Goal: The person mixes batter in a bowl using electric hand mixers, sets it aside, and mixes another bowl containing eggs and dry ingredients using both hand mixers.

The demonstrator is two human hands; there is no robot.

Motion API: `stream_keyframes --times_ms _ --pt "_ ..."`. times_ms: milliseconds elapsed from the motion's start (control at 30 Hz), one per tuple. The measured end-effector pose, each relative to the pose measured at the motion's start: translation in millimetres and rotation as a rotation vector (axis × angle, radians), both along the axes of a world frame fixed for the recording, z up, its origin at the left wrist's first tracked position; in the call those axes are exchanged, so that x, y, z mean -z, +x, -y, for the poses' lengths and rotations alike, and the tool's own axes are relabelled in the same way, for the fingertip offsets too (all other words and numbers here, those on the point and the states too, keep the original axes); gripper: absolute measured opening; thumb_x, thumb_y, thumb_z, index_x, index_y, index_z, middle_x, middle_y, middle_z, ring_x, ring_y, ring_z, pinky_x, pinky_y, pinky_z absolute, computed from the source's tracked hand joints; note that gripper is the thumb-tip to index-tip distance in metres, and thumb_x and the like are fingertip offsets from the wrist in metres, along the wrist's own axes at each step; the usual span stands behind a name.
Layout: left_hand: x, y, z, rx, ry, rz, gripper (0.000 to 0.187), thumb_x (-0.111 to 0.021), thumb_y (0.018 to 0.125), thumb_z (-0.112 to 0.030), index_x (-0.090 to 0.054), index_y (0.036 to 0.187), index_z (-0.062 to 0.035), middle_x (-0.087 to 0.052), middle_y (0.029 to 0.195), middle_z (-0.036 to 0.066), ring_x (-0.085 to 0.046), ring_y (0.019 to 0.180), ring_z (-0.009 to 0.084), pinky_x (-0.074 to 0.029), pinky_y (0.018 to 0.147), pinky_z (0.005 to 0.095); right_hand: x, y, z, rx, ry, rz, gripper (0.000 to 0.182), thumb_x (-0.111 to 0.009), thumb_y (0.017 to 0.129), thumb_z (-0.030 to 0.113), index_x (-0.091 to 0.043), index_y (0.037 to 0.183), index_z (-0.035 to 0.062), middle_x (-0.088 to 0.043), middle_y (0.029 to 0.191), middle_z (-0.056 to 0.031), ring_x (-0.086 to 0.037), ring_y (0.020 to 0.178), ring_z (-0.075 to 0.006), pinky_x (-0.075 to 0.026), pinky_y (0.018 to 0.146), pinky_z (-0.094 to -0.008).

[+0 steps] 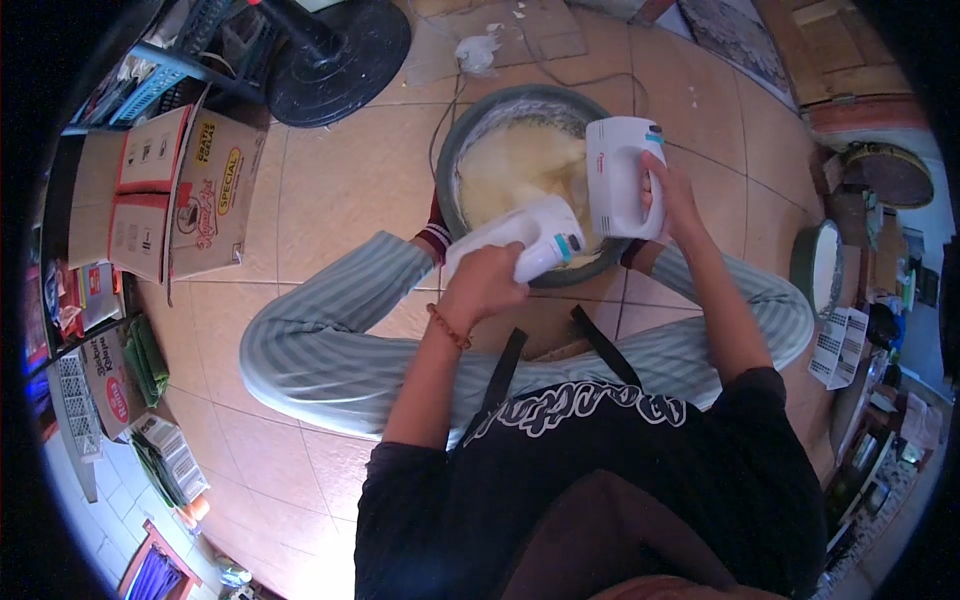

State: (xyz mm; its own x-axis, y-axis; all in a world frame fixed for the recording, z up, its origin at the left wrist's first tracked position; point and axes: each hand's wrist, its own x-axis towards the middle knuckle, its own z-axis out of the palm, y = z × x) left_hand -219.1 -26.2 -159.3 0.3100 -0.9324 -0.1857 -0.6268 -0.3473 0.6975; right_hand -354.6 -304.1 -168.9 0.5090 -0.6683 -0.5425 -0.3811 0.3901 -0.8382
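Observation:
Between my legs on the tiled floor stands a large round basin [456, 128] holding pale yellow batter [508, 165]. My left hand [487, 283] is wrapped round the handle of a white hand mixer [520, 232], held over the near left side of the basin. A second white hand mixer [606, 175] is in my right hand [672, 195], over the basin's right side. The beaters are mostly hidden by the mixer bodies and blurred in the batter. A beaded bracelet [449, 327] circles my left wrist.
Cables [545, 70] run across the floor behind the basin. An open cardboard box [215, 200] stands at the left, near a round black stand base [340, 65]. On the right are a white-filled tub [826, 268] and a round lidded container [888, 175].

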Motion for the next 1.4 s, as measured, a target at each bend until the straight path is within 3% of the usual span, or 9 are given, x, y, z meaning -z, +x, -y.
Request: stream_keyframes --times_ms 133,533,633,833,933,1133,1400 --pt "12 -14 14 0.093 -0.011 -0.036 0.03 -0.062 0.064 -0.017 -0.055 0.088 -0.0004 -0.062 0.076 0.021 -0.061 0.076 0.0376 -0.048 0.068 0.0455 16 23 31 -0.107 -0.151 -0.018 0.032 -0.061 0.082 0.041 -0.05 0.081 0.0114 -0.045 0.057 0.0045 -0.043 0.042 -0.0052 -0.035 0.038 -0.0198" --pt "25 -41 35 0.128 -0.1 -0.283 0.035 -0.062 0.066 -0.02 -0.052 0.093 -0.0003 -0.061 0.078 0.022 -0.06 0.076 0.0388 -0.047 0.069 0.0455 1 144 52 -0.603 -0.098 -0.102 0.033 -0.057 0.083 0.045 -0.05 0.079 0.0131 -0.04 0.054 0.0061 -0.035 0.039 -0.0026 -0.027 0.035 -0.0183" --pt "24 -46 37 0.19 -0.008 -0.356 0.048 -0.064 0.069 -0.023 -0.048 0.108 0.0002 -0.059 0.088 0.025 -0.058 0.085 0.0394 -0.046 0.074 0.0449 -28 163 31 -0.779 -0.099 -0.078 0.034 -0.059 0.082 0.045 -0.051 0.075 0.0126 -0.04 0.051 0.0057 -0.035 0.038 -0.0025 -0.026 0.035 -0.0193" --pt "24 -51 37 0.206 -0.028 -0.411 0.055 -0.064 0.07 -0.024 -0.045 0.115 0.0019 -0.059 0.089 0.026 -0.058 0.085 0.0405 -0.046 0.075 0.0456 -10 211 24 -1.318 -0.055 -0.063 0.038 -0.063 0.077 0.046 -0.054 0.073 0.0101 -0.045 0.053 0.004 -0.039 0.04 -0.0044 -0.029 0.037 -0.0197" --pt "25 -51 36 0.202 -0.056 -0.442 0.06 -0.064 0.071 -0.026 -0.042 0.119 0.0021 -0.06 0.089 0.027 -0.059 0.085 0.0404 -0.046 0.076 0.0454 -38 221 -1 -1.449 -0.157 -0.173 0.039 -0.065 0.075 0.048 -0.059 0.078 0.009 -0.05 0.058 0.0021 -0.044 0.045 -0.0058 -0.033 0.039 -0.0211" --pt "26 -55 37 0.129 0.012 -0.545 0.06 -0.063 0.076 -0.031 -0.042 0.121 0.0026 -0.06 0.091 0.027 -0.059 0.086 0.0399 -0.046 0.076 0.0442 -23 246 -36 -1.85 -0.206 -0.327 0.04 -0.067 0.072 0.048 -0.064 0.079 0.0094 -0.056 0.066 -0.0001 -0.051 0.052 -0.008 -0.039 0.044 -0.0239" --pt "21 -55 37 0.088 -0.017 -0.562 0.06 -0.061 0.078 -0.035 -0.042 0.121 0.0035 -0.058 0.096 0.028 -0.059 0.089 0.0395 -0.046 0.078 0.0423 -24 245 -86 -2.229 -0.111 -0.455 0.038 -0.068 0.072 0.045 -0.062 0.075 0.0078 -0.057 0.061 -0.0013 -0.053 0.05 -0.0112 -0.041 0.043 -0.026"
